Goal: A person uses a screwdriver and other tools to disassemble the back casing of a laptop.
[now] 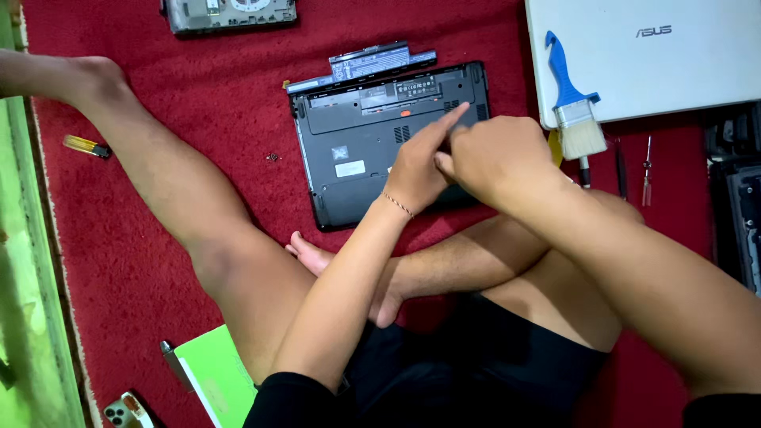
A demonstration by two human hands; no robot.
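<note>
A black laptop (357,150) lies upside down on the red carpet in front of my crossed legs. Its long battery (365,63) lies loose just behind its far edge. My left hand (424,162), with a thin bracelet at the wrist, rests on the laptop's underside, index finger stretched toward the far right corner. My right hand (495,154) is curled into a fist right beside it, over the laptop's right edge. Whatever it may hold is hidden.
A closed white laptop (658,55) lies at the back right with a blue-handled brush (572,95) on its corner. Two thin screwdrivers (648,170) lie below it, a yellow-handled screwdriver (86,145) at the left, small screws (273,157) beside the black laptop, and a green book (218,372) near my hip.
</note>
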